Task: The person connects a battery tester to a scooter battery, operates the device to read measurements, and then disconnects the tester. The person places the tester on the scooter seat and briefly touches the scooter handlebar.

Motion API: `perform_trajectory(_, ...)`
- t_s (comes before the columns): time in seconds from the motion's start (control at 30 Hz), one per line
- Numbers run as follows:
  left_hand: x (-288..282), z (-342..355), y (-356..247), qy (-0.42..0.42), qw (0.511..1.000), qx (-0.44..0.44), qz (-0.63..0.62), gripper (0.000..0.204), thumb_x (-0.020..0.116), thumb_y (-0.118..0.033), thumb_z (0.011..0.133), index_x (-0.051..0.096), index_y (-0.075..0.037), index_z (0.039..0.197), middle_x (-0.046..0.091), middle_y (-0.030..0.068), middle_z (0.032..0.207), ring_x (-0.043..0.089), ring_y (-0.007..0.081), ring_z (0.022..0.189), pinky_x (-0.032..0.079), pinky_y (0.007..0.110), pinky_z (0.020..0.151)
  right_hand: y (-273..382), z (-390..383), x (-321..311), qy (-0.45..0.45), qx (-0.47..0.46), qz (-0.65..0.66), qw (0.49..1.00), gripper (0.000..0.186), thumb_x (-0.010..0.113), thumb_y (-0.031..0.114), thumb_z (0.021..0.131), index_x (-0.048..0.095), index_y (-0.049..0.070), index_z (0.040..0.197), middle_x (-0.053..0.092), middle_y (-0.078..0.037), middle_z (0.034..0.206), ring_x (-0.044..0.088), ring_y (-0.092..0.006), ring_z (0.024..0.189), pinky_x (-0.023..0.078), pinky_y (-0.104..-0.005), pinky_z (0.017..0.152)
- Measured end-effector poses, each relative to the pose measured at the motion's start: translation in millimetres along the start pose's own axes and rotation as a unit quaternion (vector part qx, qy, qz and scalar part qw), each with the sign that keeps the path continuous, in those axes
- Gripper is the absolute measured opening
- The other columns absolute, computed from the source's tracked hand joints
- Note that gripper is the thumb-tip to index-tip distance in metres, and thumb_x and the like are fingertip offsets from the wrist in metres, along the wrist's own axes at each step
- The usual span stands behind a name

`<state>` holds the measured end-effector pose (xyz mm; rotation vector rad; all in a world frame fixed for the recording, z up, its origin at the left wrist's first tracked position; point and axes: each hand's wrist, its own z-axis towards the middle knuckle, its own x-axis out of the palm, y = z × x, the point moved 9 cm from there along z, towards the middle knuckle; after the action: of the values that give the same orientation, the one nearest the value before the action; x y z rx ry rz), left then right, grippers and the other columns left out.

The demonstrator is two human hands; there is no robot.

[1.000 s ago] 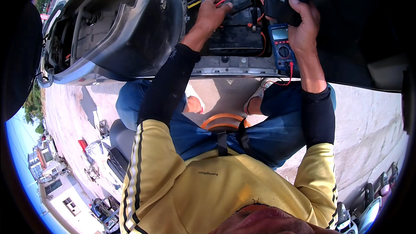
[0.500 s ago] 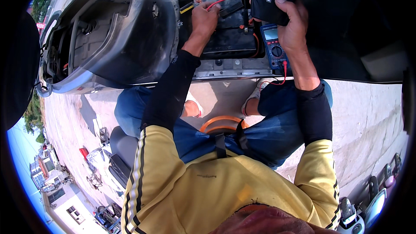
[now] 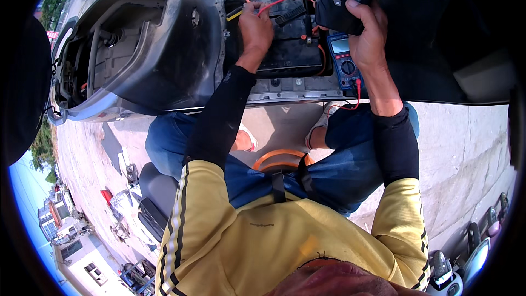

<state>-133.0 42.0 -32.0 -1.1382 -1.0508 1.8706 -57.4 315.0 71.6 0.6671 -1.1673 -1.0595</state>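
Note:
My left hand (image 3: 256,34) is closed on a red test lead (image 3: 282,1), over the left end of a black battery (image 3: 287,52) set in an open compartment. Its fingertips cover most of an orange terminal piece, so I cannot tell whether the lead's end touches it. In my right hand (image 3: 370,33) is a black handheld tester (image 3: 342,13) with a screen and several buttons; my thumb rests beside the buttons. Just below the tester lies a blue multimeter (image 3: 347,66), partly covered by my right hand, with a red plug and wire at its lower end.
A grey-black vehicle body panel (image 3: 186,49) with a hollow opening rises at the left. The compartment's metal rim (image 3: 290,96) runs in front of my knees. A yellow strip (image 3: 234,15) and orange cable (image 3: 323,57) lie by the battery. Dark bodywork (image 3: 438,33) fills the right.
My left hand has shifted slightly left and down, and its fingertips now hide more of the orange terminal piece. The tester in my right hand has moved a little to the left.

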Motion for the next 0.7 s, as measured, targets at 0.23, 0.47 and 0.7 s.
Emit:
perform_trajectory(0.23,23,-24,-80,0.198,0.977,0.071,0.031,0.046,0.08,-0.031,0.096,0.069,0.005,0.123,0.076,0.0132,0.099,0.07,0.0149,0.089,0.056,0.03,0.078,-1,1,-3,-0.036,0.006,0.024,0.999,0.038,0.067,0.022,0.093,0.068,-0.002,0.122,0.074,-0.008,0.105,0.072,-0.0158,0.093,0.057,-0.0311,0.09)
perform_trajectory(0.47,77,-51,-42,0.335,0.942,-0.007,-0.012,0.039,0.082,-0.022,0.094,0.07,0.004,0.121,0.078,0.0101,0.104,0.069,0.0115,0.09,0.054,0.029,0.08,3,-2,-3,-0.047,-0.003,0.02,0.999,0.038,0.067,0.021,0.092,0.068,-0.002,0.122,0.073,-0.008,0.104,0.07,-0.0147,0.092,0.055,-0.0301,0.09)
perform_trajectory(0.7,88,-52,-50,0.368,0.929,-0.035,0.013,0.022,0.076,-0.014,0.097,0.074,0.003,0.111,0.077,0.0073,0.089,0.067,0.0112,0.077,0.053,0.031,0.072,0,-2,-3,-0.022,0.022,0.01,0.999,0.036,0.067,0.02,0.094,0.063,-0.001,0.124,0.071,-0.011,0.111,0.07,-0.0204,0.106,0.054,-0.0362,0.099)
